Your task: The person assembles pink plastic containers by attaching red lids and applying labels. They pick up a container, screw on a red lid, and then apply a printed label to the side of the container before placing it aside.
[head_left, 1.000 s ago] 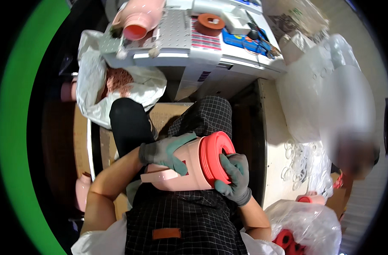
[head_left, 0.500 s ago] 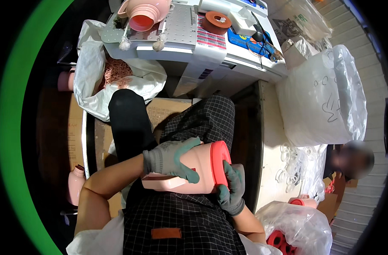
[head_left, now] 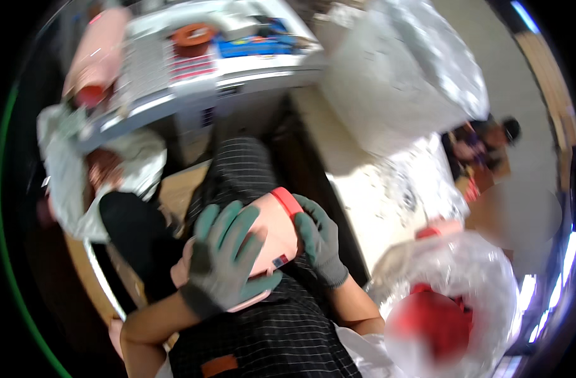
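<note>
I hold a pink, soft-looking cylindrical part (head_left: 272, 236) with a red ring at its end over my lap. My left hand (head_left: 222, 261), in a grey-green glove, lies spread over the top of its body. My right hand (head_left: 319, 236), gloved the same way, cups the end with the red ring from the right. My black checked apron (head_left: 269, 334) is under it. The picture is blurred by motion.
A white workbench (head_left: 193, 82) at the top carries a pink part, an orange ring and blue tools. Clear plastic bags stand at the right, one (head_left: 452, 302) with red parts inside. A white bag (head_left: 67, 170) hangs at the left. Another person sits at the far right.
The view has swung, so the bench and bags have shifted. My left hand has slid further over the top of the pink part. My right hand stays at the red-ringed end.
</note>
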{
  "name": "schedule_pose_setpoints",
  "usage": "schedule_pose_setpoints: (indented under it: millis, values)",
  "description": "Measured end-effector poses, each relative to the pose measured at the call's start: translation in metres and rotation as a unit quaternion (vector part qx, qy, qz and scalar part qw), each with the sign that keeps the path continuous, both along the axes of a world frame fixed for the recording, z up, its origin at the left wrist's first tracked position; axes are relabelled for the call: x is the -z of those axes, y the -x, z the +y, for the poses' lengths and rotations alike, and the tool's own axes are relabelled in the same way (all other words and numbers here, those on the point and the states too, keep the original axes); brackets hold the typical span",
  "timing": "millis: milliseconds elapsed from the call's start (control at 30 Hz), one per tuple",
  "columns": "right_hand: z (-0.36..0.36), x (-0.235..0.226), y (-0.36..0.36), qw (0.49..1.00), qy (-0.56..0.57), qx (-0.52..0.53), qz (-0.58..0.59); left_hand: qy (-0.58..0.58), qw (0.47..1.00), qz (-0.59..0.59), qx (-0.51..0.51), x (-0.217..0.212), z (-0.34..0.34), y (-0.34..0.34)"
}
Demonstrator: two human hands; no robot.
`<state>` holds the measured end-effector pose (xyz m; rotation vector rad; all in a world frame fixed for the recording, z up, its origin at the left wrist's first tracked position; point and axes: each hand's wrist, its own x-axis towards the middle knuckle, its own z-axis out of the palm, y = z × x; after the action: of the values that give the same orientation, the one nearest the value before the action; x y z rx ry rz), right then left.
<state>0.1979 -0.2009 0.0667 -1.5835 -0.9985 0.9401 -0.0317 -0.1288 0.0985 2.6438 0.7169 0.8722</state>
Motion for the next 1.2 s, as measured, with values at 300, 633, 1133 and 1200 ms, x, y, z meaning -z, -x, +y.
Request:
schedule_pose_setpoints:
  millis: [300,633,1133,1200]
  values:
    - [-0.111,0.045,-0.175,0.913,-0.175,0.171,0.325,0.046,0.971,-0.084,-0.217,0.025,0.028,0.093]
    - [-0.029,0.100,-0.289,0.930,-0.213,0.046,0.296,0.168,0.630,-0.192,-0.733,0.326,-0.074,0.293]
    - [0.135,0.063,0.069,0.936,-0.103,-0.186,-0.282,0.184,0.620,-0.014,-0.762,0.322,0.148,0.478]
    - [0.129,0.056,0.080,0.938,-0.041,-0.203,-0.278,0.257,0.612,-0.055,-0.746,0.340,0.215,0.502]
